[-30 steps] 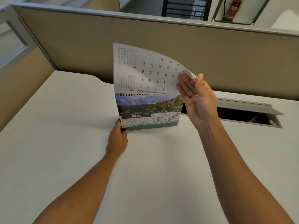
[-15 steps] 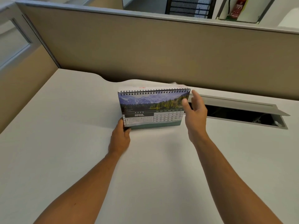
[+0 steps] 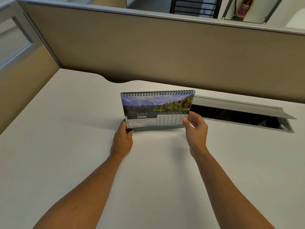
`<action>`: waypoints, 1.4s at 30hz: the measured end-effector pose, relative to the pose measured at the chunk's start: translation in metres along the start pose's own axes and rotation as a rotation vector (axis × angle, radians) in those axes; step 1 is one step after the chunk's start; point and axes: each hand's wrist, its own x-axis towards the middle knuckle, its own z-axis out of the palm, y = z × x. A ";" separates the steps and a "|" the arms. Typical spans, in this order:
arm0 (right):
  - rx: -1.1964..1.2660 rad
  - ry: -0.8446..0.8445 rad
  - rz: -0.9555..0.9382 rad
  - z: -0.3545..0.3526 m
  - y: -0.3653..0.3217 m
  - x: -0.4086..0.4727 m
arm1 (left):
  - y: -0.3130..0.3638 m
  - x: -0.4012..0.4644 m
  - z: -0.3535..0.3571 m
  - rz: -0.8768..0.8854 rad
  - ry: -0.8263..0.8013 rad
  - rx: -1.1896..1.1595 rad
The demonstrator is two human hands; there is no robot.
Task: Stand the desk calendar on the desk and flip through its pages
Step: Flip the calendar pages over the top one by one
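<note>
Only one desk calendar (image 3: 157, 109) is in view, standing upright on the white desk (image 3: 66, 146) with its wire spiral along the top edge and the April page facing the camera: a mountain-and-lake photo above, the date grid below. Two bare hands flank it. At the calendar's lower left corner, the left hand (image 3: 123, 139) is closed on the corner, thumb on the front face and the other fingers hidden behind. At the calendar's lower right corner, the right hand (image 3: 195, 128) has its thumb touching the page edge beside the date grid while its fingers are spread and curled behind the edge; whether they actually pinch a page cannot be told. Just right of the calendar, one cable hatch (image 3: 239, 113) is sunk into the desk with its grey lid propped open over a dark slot. Behind the calendar runs one beige partition wall (image 3: 165, 52), and beyond that partition, far to the calendar's upper right, hangs one red fire extinguisher (image 3: 244, 8). Nothing stands between the camera and the calendar's front except the two hands at its corners.
</note>
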 end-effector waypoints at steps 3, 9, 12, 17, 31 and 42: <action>-0.019 0.041 -0.029 -0.004 0.001 0.002 | 0.001 0.000 0.000 -0.005 -0.006 -0.001; 0.017 0.077 -0.084 -0.011 0.008 -0.001 | 0.000 -0.001 0.000 0.002 -0.004 -0.008; 0.021 0.096 -0.097 -0.014 0.012 -0.002 | 0.000 -0.001 -0.001 0.020 -0.001 -0.003; -0.028 0.137 -0.106 -0.016 0.013 -0.005 | 0.000 -0.001 -0.003 0.038 0.010 -0.031; -0.002 0.009 -0.137 -0.015 -0.001 -0.016 | -0.001 -0.002 -0.002 -0.003 -0.013 -0.151; 0.655 -0.305 -0.157 -0.024 -0.076 -0.009 | -0.002 0.002 0.000 0.030 0.000 0.074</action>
